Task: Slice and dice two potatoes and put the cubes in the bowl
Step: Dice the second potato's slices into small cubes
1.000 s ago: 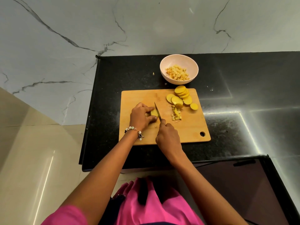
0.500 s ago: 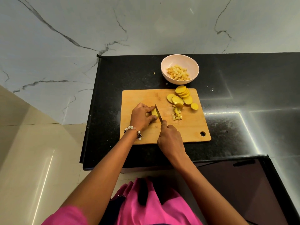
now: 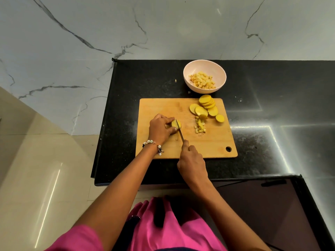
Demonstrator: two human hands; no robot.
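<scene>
On the wooden cutting board (image 3: 157,105), my left hand (image 3: 160,128) grips a small stack of yellow potato slices (image 3: 175,123). My right hand (image 3: 192,160) holds a knife (image 3: 180,130) by its handle, the blade standing in the stack right beside my left fingertips. Several round potato slices (image 3: 206,107) lie at the board's far right. A little heap of potato cubes (image 3: 200,126) sits just below them. The pale pink bowl (image 3: 204,64) behind the board holds many cubes.
The board rests on a black stone counter (image 3: 272,98) with a marble wall (image 3: 163,28) behind. The counter's left edge drops to a beige floor (image 3: 36,169). A small potato scrap (image 3: 175,80) lies left of the bowl. A dark panel (image 3: 262,205) sits at lower right.
The knife has slid back toward me along its cut, and my right hand has drawn back slightly with it. My left hand still holds the slices in place.
</scene>
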